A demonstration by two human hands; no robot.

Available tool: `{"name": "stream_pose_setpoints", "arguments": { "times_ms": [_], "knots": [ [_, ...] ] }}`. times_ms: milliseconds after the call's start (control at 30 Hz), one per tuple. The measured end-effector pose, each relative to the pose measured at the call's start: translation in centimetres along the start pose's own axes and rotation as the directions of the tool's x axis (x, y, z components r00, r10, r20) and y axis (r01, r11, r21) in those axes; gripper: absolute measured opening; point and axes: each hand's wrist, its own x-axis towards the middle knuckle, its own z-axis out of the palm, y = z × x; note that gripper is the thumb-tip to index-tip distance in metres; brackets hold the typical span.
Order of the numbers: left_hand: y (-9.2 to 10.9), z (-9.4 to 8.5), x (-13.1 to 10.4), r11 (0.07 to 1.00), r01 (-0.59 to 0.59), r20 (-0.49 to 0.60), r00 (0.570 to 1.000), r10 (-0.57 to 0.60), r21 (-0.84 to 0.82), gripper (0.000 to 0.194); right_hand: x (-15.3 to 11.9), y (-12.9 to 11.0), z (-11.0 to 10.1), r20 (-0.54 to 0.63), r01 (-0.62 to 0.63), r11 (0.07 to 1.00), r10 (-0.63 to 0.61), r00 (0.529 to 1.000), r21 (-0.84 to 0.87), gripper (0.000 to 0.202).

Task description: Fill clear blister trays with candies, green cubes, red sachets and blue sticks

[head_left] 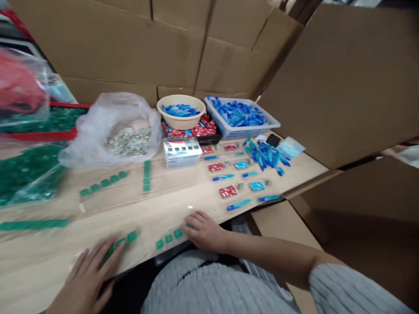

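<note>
My left hand (93, 274) lies over the table's near edge with its fingers spread, touching a row of green squares (132, 236) that it partly covers. My right hand (204, 231) rests on the table at the right end of a second short row of green squares (168, 239); its fingers are bent, and whatever lies beneath the fingertips is hidden. Farther back sit a slanted row of green pieces (105, 183) and an upright green strip (146, 176). A long green strip (34, 225) lies at the left.
Behind are a plastic bag of small pieces (131, 138), a cream bowl (181, 121), a basket of blue pens (242, 131) and stacked clear cases (182, 152). Red packets (228, 191), blue packets (257, 186) and loose pens (266, 155) lie right. Cardboard walls (131, 48) surround the table.
</note>
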Motion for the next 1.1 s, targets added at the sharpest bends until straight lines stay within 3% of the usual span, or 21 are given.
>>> {"name": "stream_pose_setpoints", "arguments": {
  "times_ms": [67, 133, 167, 200, 233, 267, 300, 367, 433, 533, 600, 667, 733, 767, 800, 833, 900, 933, 1000, 1033, 1100],
  "knots": [
    [3.2, 0.1, 2.1, 0.991, 0.068, -0.064, 0.995, -0.076, -0.116, 0.084, -0.7, 0.1, -1.0, -0.116, -0.039, 0.998, 0.045, 0.992, 0.053, 0.036],
    [8.1, 0.1, 5.3, 0.895, 0.189, -0.065, 0.97, -0.235, -0.405, 0.087, -1.7, 0.0, -2.0, -0.28, -0.139, 0.96, 0.207, 0.937, 0.245, 0.036],
    [10.9, 0.2, 7.3, 0.756, 0.262, -0.019, 0.94, -0.341, -0.6, 0.081, -2.3, -0.2, -2.3, -0.351, -0.189, 0.9, 0.337, 0.873, 0.393, 0.036],
    [13.8, 0.4, 9.4, 0.529, 0.322, 0.125, 0.919, -0.375, -0.785, 0.069, -3.1, -0.3, -2.6, -0.389, -0.216, 0.806, 0.477, 0.788, 0.55, 0.036],
    [16.7, 0.7, 11.7, 0.257, 0.372, 0.279, 0.901, -0.333, -0.892, 0.058, -4.0, -0.4, -2.9, -0.384, -0.217, 0.688, 0.606, 0.696, 0.692, 0.036],
    [19.3, 1.0, 13.8, 0.053, 0.369, 0.333, 0.885, -0.326, -0.928, 0.052, -5.0, -0.4, -3.2, -0.35, -0.198, 0.571, 0.702, 0.62, 0.796, 0.035],
    [21.5, 1.3, 15.8, -0.066, 0.347, 0.349, 0.88, -0.321, -0.936, 0.048, -6.0, -0.3, -3.4, -0.303, -0.177, 0.472, 0.767, 0.566, 0.864, 0.033],
    [24.8, 2.0, 18.8, -0.191, 0.367, 0.405, 0.887, -0.224, -0.91, 0.04, -8.0, 0.2, -4.0, -0.214, -0.136, 0.32, 0.839, 0.501, 0.938, 0.031],
    [26.5, 2.3, 20.7, -0.226, 0.419, 0.445, 0.892, -0.079, -0.88, 0.032, -9.4, 1.0, -4.6, -0.138, -0.045, 0.174, 0.893, 0.428, 0.984, 0.029],
    [26.9, 2.1, 22.5, -0.256, 0.452, 0.455, 0.889, 0.049, -0.855, 0.022, -10.8, 2.3, -4.6, -0.022, 0.153, -0.03, 0.944, 0.329, 0.988, 0.031],
    [26.4, 1.8, 23.9, -0.253, 0.483, 0.482, 0.873, 0.07, -0.839, 0.021, -11.7, 3.1, -3.9, 0.041, 0.116, -0.079, 0.954, 0.296, 0.99, 0.035],
    [25.8, 1.7, 25.7, -0.142, 0.539, 0.539, 0.841, 0.044, -0.83, 0.022, -13.1, 4.1, -2.9, 0.011, -0.097, 0.01, 0.976, 0.216, 0.995, 0.04],
    [25.3, 2.1, 27.6, 0.08, 0.552, 0.55, 0.834, -0.048, -0.83, 0.02, -14.7, 5.3, -2.1, -0.198, -0.386, 0.243, 0.968, 0.154, 0.89, 0.043],
    [25.3, 2.6, 28.4, 0.181, 0.542, 0.534, 0.84, -0.094, -0.821, 0.018, -15.4, 6.1, -1.8, -0.334, -0.515, 0.382, 0.924, 0.188, 0.767, 0.044],
    [25.3, 3.2, 29.0, 0.252, 0.53, 0.514, 0.848, -0.133, -0.81, 0.016, -15.9, 6.8, -1.7, -0.437, -0.61, 0.508, 0.856, 0.277, 0.608, 0.045],
    [25.4, 3.9, 29.3, 0.296, 0.501, 0.472, 0.866, -0.167, -0.813, 0.015, -16.1, 7.6, -1.6, -0.479, -0.662, 0.606, 0.783, 0.397, 0.441, 0.048],
    [25.9, 5.3, 29.1, 0.361, 0.371, 0.307, 0.925, -0.223, -0.856, 0.019, -16.1, 9.1, -1.5, -0.418, -0.674, 0.717, 0.675, 0.608, 0.177, 0.055],
    [26.3, 6.0, 28.7, 0.425, 0.276, 0.19, 0.954, -0.234, -0.862, 0.024, -15.8, 9.8, -1.4, -0.37, -0.668, 0.739, 0.648, 0.665, 0.094, 0.059],
    [27.1, 7.0, 27.6, 0.596, 0.098, -0.019, 0.982, -0.187, -0.797, 0.034, -15.2, 10.7, -1.2, -0.312, -0.673, 0.739, 0.64, 0.702, 0.002, 0.063],
    [27.5, 7.4, 27.0, 0.675, 0.046, -0.065, 0.988, -0.137, -0.736, 0.038, -15.0, 11.0, -1.0, -0.302, -0.685, 0.729, 0.648, 0.7, -0.023, 0.065],
    [28.2, 7.7, 26.3, 0.791, 0.018, -0.044, 0.997, -0.057, -0.612, 0.042, -14.7, 11.5, -0.8, -0.296, -0.704, 0.708, 0.661, 0.689, -0.057, 0.07]
  ]
}}
